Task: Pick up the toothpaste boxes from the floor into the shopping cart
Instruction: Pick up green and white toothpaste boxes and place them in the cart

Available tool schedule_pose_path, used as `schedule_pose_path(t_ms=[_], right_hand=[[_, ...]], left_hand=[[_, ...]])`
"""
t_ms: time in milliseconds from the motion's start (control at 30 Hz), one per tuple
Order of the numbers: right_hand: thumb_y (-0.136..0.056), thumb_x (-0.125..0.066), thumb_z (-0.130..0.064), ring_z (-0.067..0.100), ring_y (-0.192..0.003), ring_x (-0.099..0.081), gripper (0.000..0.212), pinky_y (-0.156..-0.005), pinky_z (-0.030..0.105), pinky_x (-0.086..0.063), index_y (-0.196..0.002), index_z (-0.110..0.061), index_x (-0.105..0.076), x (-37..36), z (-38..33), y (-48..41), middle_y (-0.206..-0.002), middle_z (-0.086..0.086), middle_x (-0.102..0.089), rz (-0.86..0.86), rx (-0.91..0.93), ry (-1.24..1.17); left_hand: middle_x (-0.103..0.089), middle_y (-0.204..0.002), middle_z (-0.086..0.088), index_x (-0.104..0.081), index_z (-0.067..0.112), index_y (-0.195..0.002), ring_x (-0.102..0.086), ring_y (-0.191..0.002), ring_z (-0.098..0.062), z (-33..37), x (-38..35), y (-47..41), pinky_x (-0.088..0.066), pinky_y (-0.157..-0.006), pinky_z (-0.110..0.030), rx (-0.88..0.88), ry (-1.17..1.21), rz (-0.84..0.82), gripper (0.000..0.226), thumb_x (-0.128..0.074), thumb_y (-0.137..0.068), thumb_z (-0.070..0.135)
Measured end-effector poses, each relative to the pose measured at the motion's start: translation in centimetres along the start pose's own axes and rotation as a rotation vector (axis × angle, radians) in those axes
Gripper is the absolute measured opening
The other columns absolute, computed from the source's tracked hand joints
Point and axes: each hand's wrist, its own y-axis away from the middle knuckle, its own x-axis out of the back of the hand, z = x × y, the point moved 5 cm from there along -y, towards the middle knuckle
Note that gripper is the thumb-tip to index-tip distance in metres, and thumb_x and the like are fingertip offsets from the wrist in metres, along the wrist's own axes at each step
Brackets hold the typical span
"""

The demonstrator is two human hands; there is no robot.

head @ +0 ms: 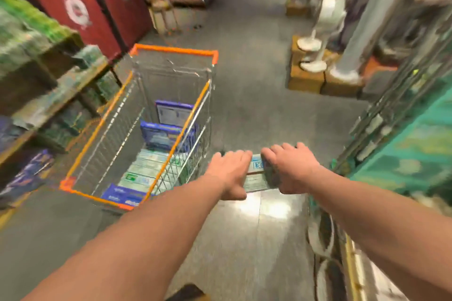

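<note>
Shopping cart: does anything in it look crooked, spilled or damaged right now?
Nothing looks spilled or damaged. In the cart the pale boxes lie flat, while two blue packs stand tilted on end beyond them. Blur hides finer detail.

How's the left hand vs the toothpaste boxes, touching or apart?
Touching. Head view: the left hand grips the left end of the toothpaste boxes, fingers over the top, thumb on the near side.

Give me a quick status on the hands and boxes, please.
Left hand, right hand gripping toothpaste boxes. Shopping cart just left, partly loaded. Nothing between.
</note>
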Motion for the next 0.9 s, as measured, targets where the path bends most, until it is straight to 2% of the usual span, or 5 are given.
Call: schedule_pose_path(t_ms=[133, 267, 467, 767, 900], right_hand=[[-0.068, -0.071, -0.044, 0.024, -0.105, -0.057, 0.069, -0.075, 0.039, -0.036, -0.126, -0.028, -0.036, 6.6, 0.3, -3.1, -0.113, -0.005, -0.053, 0.108, 0.094, 0.084], [-0.063, -0.072, -0.047, 0.024, -0.105, -0.058, 0.077, -0.079, 0.04, -0.043, -0.129, -0.029, -0.037, 11.9, 0.3, -9.0, -0.112, -0.005, -0.054, 0.187, 0.153, 0.113], [-0.063, -0.075, -0.046, 0.025, -0.111, -0.058, 0.081, -0.085, 0.042, -0.045, -0.131, -0.027, -0.037, 19.6, 1.0, -21.2, -0.118, -0.002, -0.055, 0.314, 0.19, 0.171], [-0.066, -0.076, -0.048, 0.023, -0.115, -0.059, 0.081, -0.085, 0.041, -0.047, -0.134, -0.027, -0.037, 26.3, 1.6, -39.2, -0.12, -0.003, -0.056, 0.357, 0.353, 0.203], [-0.074, -0.071, -0.043, 0.023, -0.12, -0.056, 0.083, -0.09, 0.04, -0.044, -0.145, -0.026, -0.032, 26.8, 0.7, -47.2, -0.126, -0.003, -0.052, 0.364, 0.525, 0.232]], left_hand=[[-0.052, -0.113, 0.0, -0.036, 0.022, -0.116, -0.058, -0.107, -0.027, -3.9, 5.5, 0.1, -0.042, -0.081, -0.044, 0.077, -0.026, 0.089, 0.078, -0.078, -0.06, 0.055], [-0.054, -0.112, 0.001, -0.037, 0.022, -0.113, -0.059, -0.106, -0.026, -9.8, 9.7, -1.6, -0.042, -0.078, -0.042, 0.126, -0.078, 0.16, 0.077, -0.077, -0.059, 0.059], [-0.053, -0.128, 0.0, -0.035, 0.02, -0.136, -0.055, -0.119, -0.026, -21.0, 15.1, -7.6, -0.045, -0.091, -0.044, 0.23, -0.125, 0.259, 0.098, -0.078, -0.059, 0.063], [-0.048, -0.14, -0.002, -0.023, 0.017, -0.149, -0.051, -0.127, -0.027, -34.2, 18.7, -15.7, -0.045, -0.098, -0.045, 0.452, -0.142, 0.205, 0.114, -0.074, -0.061, 0.068], [-0.051, -0.135, -0.003, -0.029, 0.017, -0.142, -0.054, -0.123, -0.028, -39.2, 17.0, -18.7, -0.047, -0.095, -0.045, 0.603, -0.1, 0.171, 0.106, -0.073, -0.06, 0.066]])
